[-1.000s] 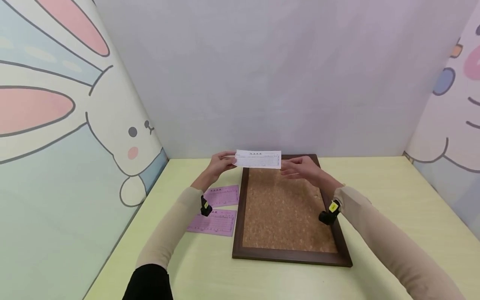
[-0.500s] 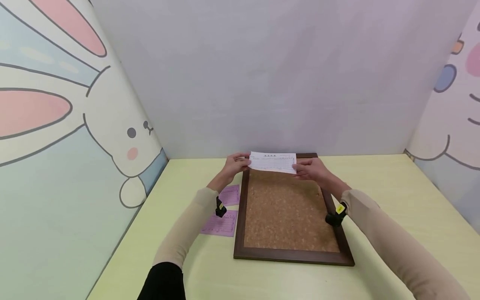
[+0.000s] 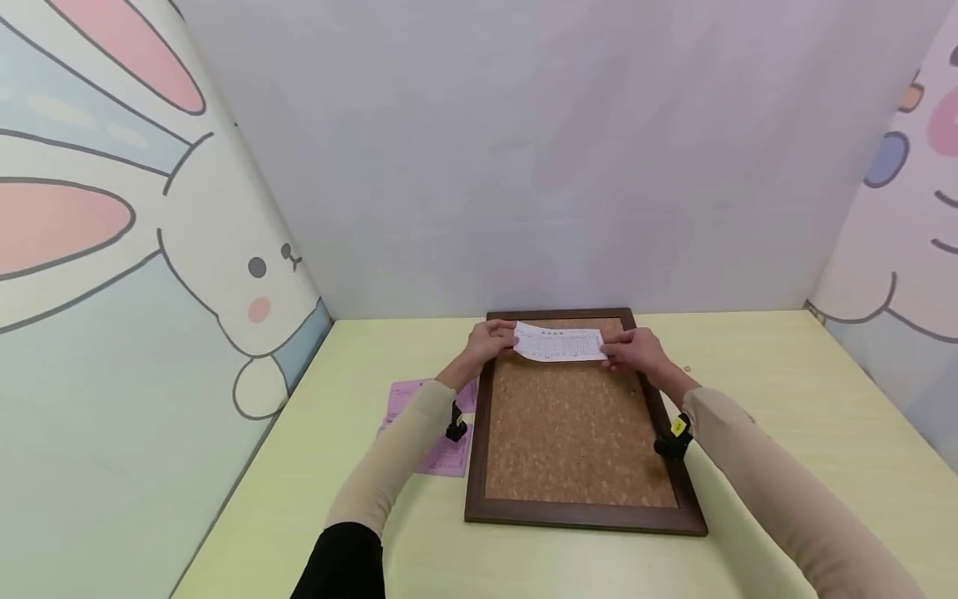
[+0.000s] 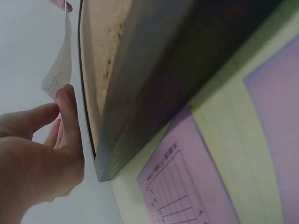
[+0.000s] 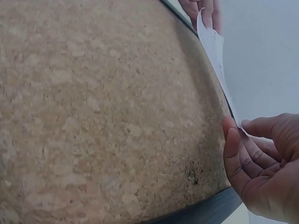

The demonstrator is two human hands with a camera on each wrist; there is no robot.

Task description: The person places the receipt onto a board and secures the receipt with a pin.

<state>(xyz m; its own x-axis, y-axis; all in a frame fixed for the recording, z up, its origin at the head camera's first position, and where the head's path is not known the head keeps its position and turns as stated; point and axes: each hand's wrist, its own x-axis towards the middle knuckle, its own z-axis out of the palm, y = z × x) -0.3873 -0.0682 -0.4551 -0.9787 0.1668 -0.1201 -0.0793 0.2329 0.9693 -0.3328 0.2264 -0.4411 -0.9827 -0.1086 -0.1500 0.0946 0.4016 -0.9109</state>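
A white printed paper form (image 3: 561, 343) is stretched between both hands over the far part of a framed cork board (image 3: 580, 441). My left hand (image 3: 485, 343) pinches the form's left end between thumb and fingers, above the frame's left side. At the other end my right hand (image 3: 638, 349) pinches the right edge, near the frame's right side. In the left wrist view the paper (image 4: 60, 74) bends slightly, and a gap shows between it and the board. The right wrist view has thumb and fingertips on the edge of the slip (image 5: 217, 60), above the cork surface (image 5: 103, 107).
Two purple printed forms lie on the pale yellow table (image 3: 359, 358) left of the board, the nearer one (image 3: 449, 453) partly under my left forearm. A grey-white wall (image 3: 569, 166) rises behind the table, and cartoon-printed panels stand at both sides.
Both hands have carried the white form to the right and lower, from above the board's far left corner to over its far part. The purple forms have stayed on the table.
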